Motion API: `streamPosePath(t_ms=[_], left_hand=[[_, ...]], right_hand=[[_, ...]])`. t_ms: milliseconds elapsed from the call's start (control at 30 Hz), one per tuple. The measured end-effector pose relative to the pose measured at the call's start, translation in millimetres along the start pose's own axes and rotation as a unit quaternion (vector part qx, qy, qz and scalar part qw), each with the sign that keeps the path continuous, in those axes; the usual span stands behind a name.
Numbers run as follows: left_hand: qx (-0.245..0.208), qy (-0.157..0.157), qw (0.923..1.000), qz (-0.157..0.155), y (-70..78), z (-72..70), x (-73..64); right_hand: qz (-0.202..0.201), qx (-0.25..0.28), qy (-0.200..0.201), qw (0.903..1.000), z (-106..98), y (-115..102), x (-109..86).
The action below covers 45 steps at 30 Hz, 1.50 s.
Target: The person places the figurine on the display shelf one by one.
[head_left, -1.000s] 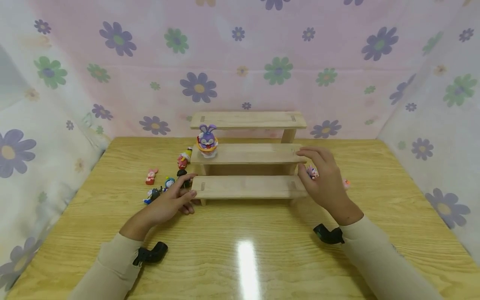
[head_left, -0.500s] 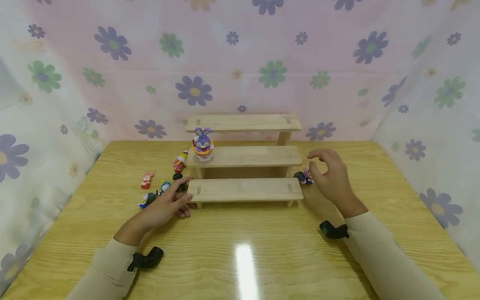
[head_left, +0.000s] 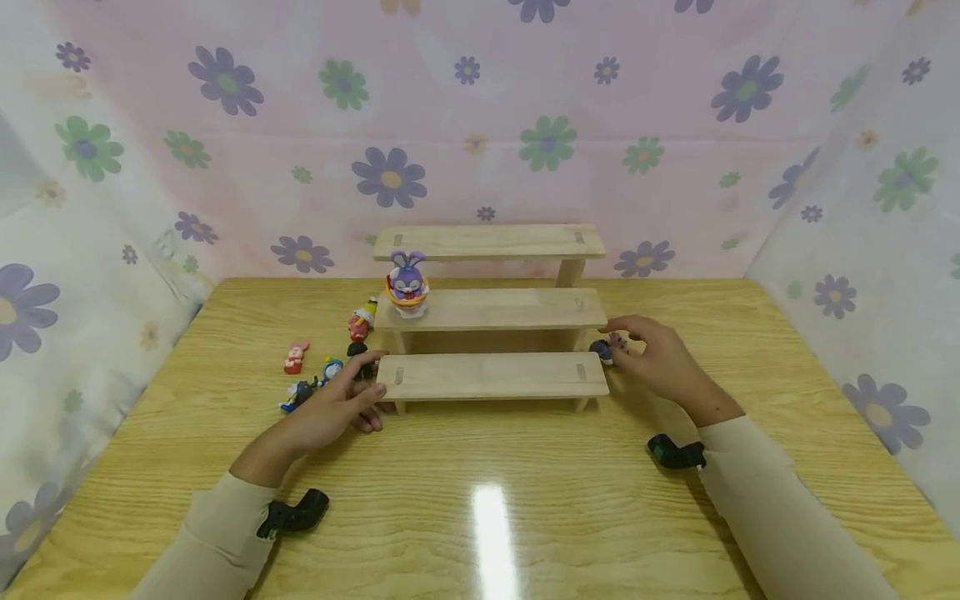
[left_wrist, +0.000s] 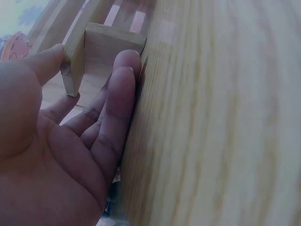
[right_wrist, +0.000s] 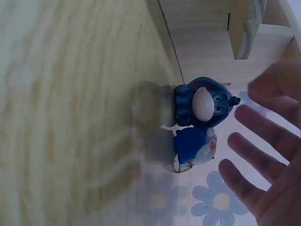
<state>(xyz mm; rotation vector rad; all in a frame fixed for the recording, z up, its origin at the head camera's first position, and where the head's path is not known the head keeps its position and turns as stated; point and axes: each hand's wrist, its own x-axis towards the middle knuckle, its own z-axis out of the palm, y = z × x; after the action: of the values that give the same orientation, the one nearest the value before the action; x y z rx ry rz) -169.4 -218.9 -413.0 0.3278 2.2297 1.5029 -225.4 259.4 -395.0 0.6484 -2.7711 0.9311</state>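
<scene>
A three-tier wooden display stand (head_left: pixel 491 375) stands on the table. My left hand (head_left: pixel 330 417) grips the left end of its lowest board, the thumb (left_wrist: pixel 49 63) at one edge and the index finger (left_wrist: pixel 61 108) at the other. A purple rabbit figurine (head_left: pixel 407 287) in a cup sits at the left of the middle board. By the right end of the stand is my right hand (head_left: pixel 660 362), fingers spread and loosely bent, its fingertips close to the middle board; contact is unclear. Below them, a dark blue donkey figurine (right_wrist: pixel 204 101) stands beside a smaller blue-bodied figurine (right_wrist: pixel 193 143), neither held.
To the left of the stand are several small figurines: a pink-and-red one (head_left: pixel 296 357), a yellow-hatted one (head_left: pixel 362 319), a blue one (head_left: pixel 332 370) and a dark one (head_left: pixel 298 394). Flowered cloth (head_left: pixel 480 108) hangs behind and beside the table (head_left: pixel 420 500).
My right hand moved away to the right from the stand, then came back left to its right end. The left hand keeps its grip. The head view shifted slightly.
</scene>
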Motion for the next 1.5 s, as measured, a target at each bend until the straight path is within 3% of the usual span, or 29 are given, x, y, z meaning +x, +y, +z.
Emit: streamPosePath(t_ms=[167,500,867,1100,1500], left_hand=[[0.004,-0.003,1.0000,0.004,0.6,-0.3,0.4],[0.000,-0.004,1.0000,0.004,0.7,0.2,0.4],[0.003,-0.002,1.0000,0.000,3.2,0.9,-1.1],[0.003,0.001,1.0000,-0.001,2.1,0.7,2.1],[0.001,0.001,1.0000,-0.004,1.4,0.5,0.9]], right_hand=[[-0.017,-0.020,-0.030,0.9992,1.5,4.0,0.7],[-0.067,-0.063,-0.028,0.9953,4.0,5.7,0.8],[-0.055,-0.078,-0.039,0.9947,2.5,7.1,2.7],[-0.011,-0.087,-0.065,0.9940,-0.9,5.8,2.8],[-0.003,-0.111,-0.059,0.9921,-0.4,2.9,2.5]])
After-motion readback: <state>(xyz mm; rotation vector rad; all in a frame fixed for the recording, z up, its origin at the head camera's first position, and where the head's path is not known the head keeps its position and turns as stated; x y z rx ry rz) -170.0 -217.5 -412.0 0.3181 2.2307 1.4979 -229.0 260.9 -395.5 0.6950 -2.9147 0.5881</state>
